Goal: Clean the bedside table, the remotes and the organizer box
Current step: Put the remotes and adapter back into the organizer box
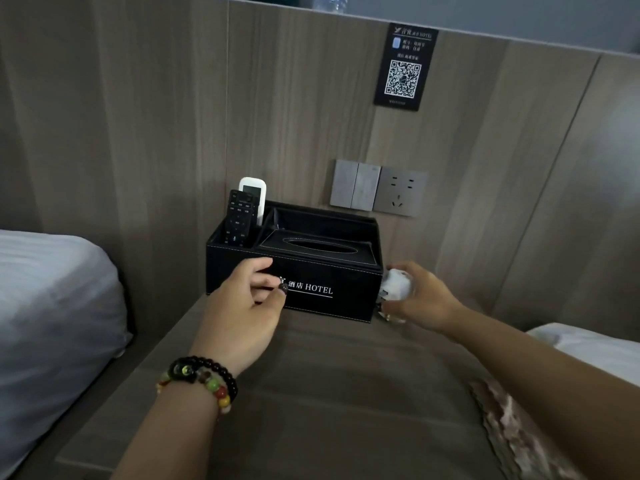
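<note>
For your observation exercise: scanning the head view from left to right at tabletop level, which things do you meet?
Grey bed → left hand → black organizer box → white wad gripped in the right hand → white bedding.

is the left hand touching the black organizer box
Touching: the head view shows the left hand with fingers laid against the front of the black leather organizer box.

You see a matt black leather-look organizer box (311,289) with white stitching, on a smooth wood-grain tabletop (329,393); glossy plastic remotes (242,213); brushed metallic switch plates (355,185).
</note>
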### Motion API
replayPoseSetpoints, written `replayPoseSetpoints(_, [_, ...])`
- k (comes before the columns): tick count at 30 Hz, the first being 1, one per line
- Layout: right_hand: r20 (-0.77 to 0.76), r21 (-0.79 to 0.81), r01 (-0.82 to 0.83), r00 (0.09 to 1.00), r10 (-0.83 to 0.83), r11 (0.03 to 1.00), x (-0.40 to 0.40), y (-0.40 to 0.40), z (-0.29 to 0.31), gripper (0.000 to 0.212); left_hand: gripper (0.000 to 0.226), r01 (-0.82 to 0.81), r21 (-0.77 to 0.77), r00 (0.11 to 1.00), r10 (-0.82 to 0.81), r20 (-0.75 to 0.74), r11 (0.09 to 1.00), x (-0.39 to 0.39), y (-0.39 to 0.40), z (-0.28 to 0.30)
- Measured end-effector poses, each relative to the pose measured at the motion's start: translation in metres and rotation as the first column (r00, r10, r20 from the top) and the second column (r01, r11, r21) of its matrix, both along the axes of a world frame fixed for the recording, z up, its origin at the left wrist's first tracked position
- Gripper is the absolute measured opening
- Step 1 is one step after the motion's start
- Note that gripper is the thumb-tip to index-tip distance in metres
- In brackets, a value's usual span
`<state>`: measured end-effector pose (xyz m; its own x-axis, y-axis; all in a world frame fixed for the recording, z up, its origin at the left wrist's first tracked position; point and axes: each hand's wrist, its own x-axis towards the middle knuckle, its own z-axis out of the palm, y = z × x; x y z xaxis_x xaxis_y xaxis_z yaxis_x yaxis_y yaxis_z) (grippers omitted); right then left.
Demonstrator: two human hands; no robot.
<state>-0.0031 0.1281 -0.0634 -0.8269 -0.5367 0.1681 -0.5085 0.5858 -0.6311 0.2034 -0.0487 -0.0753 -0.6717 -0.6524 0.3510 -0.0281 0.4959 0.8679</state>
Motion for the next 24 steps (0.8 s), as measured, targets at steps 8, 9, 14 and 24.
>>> replayPoseSetpoints(8, [0.000, -0.438, 0.007, 1.000, -0.008, 0.899, 0.042, 0.002, 0.059, 0.065, 0.078, -0.186, 0.115, 0.980, 0.193, -0.047, 0.976, -0.008, -0.051, 0.008])
replayPoseSetpoints(9, [0.030, -0.508, -0.048, 0.997, 0.073, 0.860, 0.049, -0.008, 0.068, 0.061, 0.081, -0.191, 0.135, 0.980, 0.197, -0.035, 0.972, -0.009, -0.057, 0.006])
replayPoseSetpoints(14, [-0.029, -0.573, -0.339, 0.918, 0.396, 0.746, 0.081, -0.088, 0.088, 0.055, 0.093, -0.131, 0.226, 0.990, 0.138, -0.014, 0.965, -0.015, -0.070, -0.003])
replayPoseSetpoints(24, [-0.224, -0.460, -0.526, 0.848, 0.480, 0.715, 0.071, -0.194, 0.051, 0.059, 0.098, -0.075, 0.180, 0.996, 0.084, -0.042, 0.981, -0.022, -0.084, -0.023])
